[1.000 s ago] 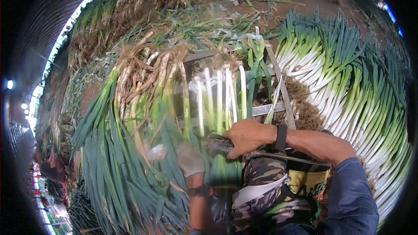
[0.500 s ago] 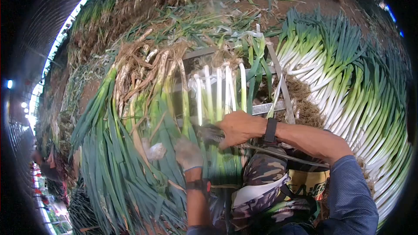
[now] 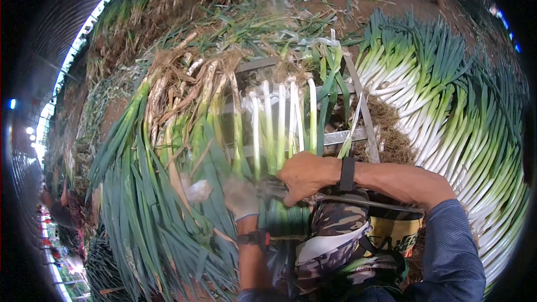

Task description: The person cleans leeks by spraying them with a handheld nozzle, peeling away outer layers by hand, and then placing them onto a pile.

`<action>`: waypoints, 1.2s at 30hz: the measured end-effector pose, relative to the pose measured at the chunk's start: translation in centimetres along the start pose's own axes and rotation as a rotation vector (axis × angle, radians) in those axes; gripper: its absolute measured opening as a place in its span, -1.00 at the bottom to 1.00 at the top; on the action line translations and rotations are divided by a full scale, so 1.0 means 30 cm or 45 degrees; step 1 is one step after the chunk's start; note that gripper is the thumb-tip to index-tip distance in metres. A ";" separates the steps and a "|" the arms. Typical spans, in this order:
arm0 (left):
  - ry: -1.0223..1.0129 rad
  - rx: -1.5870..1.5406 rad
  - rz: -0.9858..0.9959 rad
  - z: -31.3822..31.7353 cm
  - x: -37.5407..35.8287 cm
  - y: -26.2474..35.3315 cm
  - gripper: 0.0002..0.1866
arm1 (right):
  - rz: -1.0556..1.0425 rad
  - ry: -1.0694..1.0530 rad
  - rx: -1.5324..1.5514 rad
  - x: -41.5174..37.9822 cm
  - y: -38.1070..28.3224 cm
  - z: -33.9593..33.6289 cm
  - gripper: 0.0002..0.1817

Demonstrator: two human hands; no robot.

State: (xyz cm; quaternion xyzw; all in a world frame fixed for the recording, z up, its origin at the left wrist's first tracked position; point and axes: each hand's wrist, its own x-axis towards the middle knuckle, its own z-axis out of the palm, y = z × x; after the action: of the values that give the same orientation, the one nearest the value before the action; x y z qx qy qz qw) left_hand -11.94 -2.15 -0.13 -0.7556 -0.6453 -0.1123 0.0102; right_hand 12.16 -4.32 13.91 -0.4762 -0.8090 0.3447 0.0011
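My right hand [image 3: 306, 176], with a dark band on its wrist, is closed around a dark tool, partly hidden, from which a thin hose [image 3: 372, 204] runs to the right. It is over the green part of a row of long green onions [image 3: 281, 123] with white stems and roots pointing away from me. My left hand [image 3: 241, 197] looks pale, as if gloved, and is blurred by motion. It lies over the green leaves beside the tool, its fingers smeared. To its left spreads a heap of unpeeled green onions [image 3: 142, 190] with brown, dirty stems and roots.
A metal frame [image 3: 363, 117] stands under the row of white stems. Cleaned green onions [image 3: 436, 112] lie in a large fan at the right. Leaf scraps [image 3: 240, 28] and soil cover the ground beyond. A yellow container [image 3: 397, 232] sits near my camouflage-clad leg [image 3: 335, 223].
My right hand has shifted slightly toward me along the leaves, tool and hose with it. My left hand stays in about the same place, still blurred.
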 end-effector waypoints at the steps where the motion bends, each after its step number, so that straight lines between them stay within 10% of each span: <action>1: 0.033 -0.022 0.004 0.000 -0.001 -0.002 -0.70 | -0.003 0.026 -0.008 0.008 0.004 0.006 -0.47; 12: -0.032 0.298 0.003 0.074 0.015 -0.017 -0.66 | 0.157 0.175 0.000 0.062 0.049 -0.020 -0.45; 24: -0.039 -0.055 -0.055 0.012 0.000 0.037 -0.68 | 0.189 -0.024 0.008 -0.049 0.019 -0.026 -0.34; 36: -0.049 -0.397 0.096 -0.040 -0.026 0.005 -0.57 | 0.263 0.363 -0.017 0.066 0.130 -0.023 -0.48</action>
State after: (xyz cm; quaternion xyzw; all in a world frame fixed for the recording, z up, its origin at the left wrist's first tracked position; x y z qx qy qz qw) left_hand -12.11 -3.13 0.92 -0.7736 -0.5914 -0.1961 -0.1154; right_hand 14.30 -1.21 11.63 -0.6008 -0.7497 0.2666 0.0770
